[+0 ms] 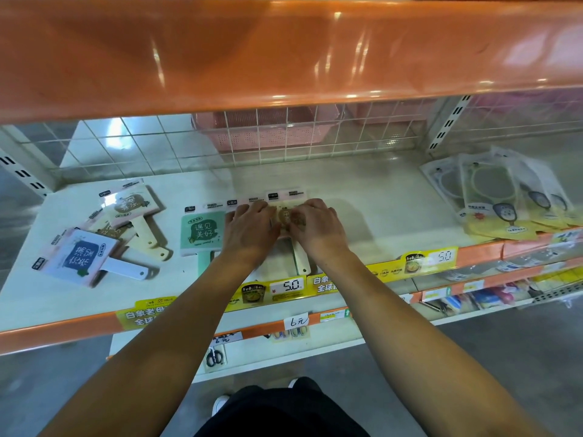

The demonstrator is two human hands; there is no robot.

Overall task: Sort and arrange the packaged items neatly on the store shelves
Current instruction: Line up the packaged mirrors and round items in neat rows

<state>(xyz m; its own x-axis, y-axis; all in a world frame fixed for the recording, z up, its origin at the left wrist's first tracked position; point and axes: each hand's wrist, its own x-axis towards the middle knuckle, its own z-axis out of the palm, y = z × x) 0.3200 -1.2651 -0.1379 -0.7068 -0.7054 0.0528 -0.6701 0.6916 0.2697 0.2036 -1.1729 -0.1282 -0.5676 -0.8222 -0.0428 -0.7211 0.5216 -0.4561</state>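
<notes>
At frame centre, left hand (249, 227) and right hand (318, 227) both press one packaged mirror (285, 219), handle pointing toward the person; fingers look fairly flat.

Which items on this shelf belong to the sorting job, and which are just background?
Job items:
left hand and right hand, both on the cream paddle pack
green paddle pack
loose pile of paddle packs

Background:
price tags
scissors
pink basket

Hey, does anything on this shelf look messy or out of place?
Yes. The paddles at the left lie in a loose pile, overlapping at different angles, unlike the straight green one. The packets at the right are also fanned unevenly.
</notes>
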